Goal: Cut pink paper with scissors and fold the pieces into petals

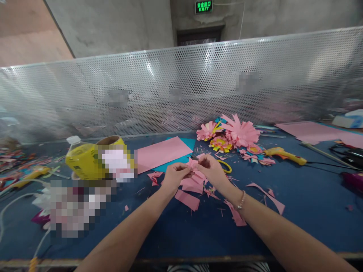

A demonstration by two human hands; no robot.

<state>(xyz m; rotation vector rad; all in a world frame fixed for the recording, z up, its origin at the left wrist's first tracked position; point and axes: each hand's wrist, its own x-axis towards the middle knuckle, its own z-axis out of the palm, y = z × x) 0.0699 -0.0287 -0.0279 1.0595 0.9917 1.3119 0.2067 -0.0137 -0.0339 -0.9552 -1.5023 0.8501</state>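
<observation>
Between my two hands is a piece of pink paper [193, 164] with cut, pointed strips, held above the blue tabletop. My left hand [176, 175] pinches its left side with closed fingers. On the other side, my right hand [213, 173] grips it with thumb and fingertips, partly hiding it. Beneath lie pink paper scraps [193, 185] and a folded-looking pink strip [187, 200]. A yellow scissor handle [226, 166] shows just beyond my right hand; its blades are mostly hidden.
Pink paper flowers [241, 132] are heaped ahead to the right, near a yellow glue gun [286, 155]. Pink sheets [163, 153] lie left of centre beside a yellow tape roll [113, 142] and a plastic bottle [74, 145]. A perforated metal screen [159, 90] closes the table's far side.
</observation>
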